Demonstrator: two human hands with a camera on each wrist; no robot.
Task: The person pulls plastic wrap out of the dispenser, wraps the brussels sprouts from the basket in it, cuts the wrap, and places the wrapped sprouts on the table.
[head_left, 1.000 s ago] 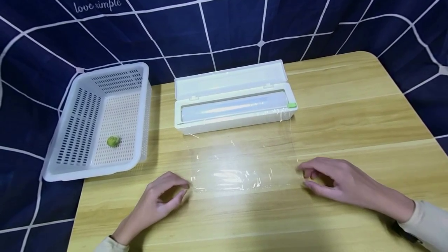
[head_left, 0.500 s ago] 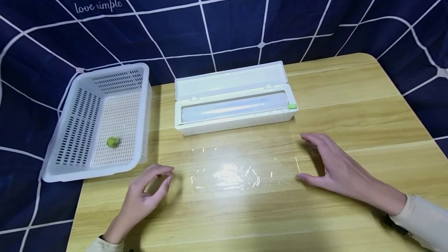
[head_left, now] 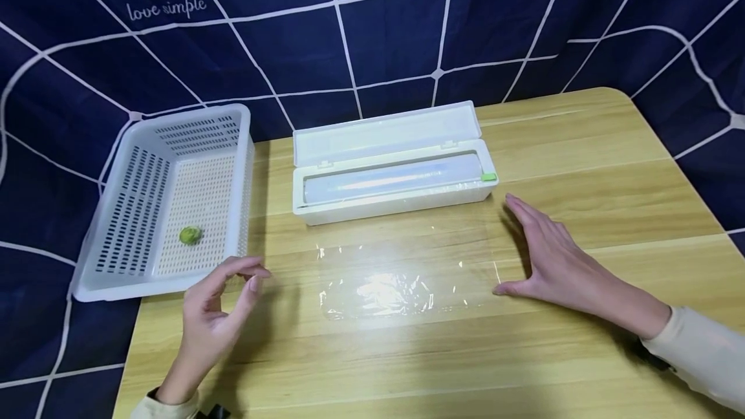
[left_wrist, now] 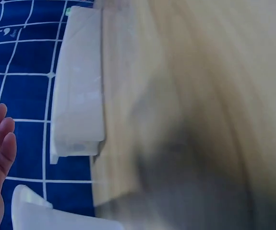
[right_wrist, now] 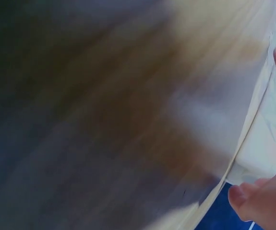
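The left hand (head_left: 205,321) is in the lower left of the frame, by the basket's near corner. Its fingers are bent, with a little gap to the thumb, and it has hold of nothing. The right hand (head_left: 561,267), right of the middle, is spread wide and grips nothing either. I can't tell if its thumb touches the film.

On the left sits the white basket (head_left: 240,180), with one small green ball (head_left: 190,235) on its floor. In the middle, the clear film (head_left: 378,290) lies on the wooden table (head_left: 611,167), shiny and crinkly near its front edge. It seems to come from the roll (head_left: 396,178) in the open white box (head_left: 326,215) just above.

I think the job now is keeping the film flat. It's best to pull both front corners softly and evenly, then let go slowly. Thin film can stick to fingers and fold over.
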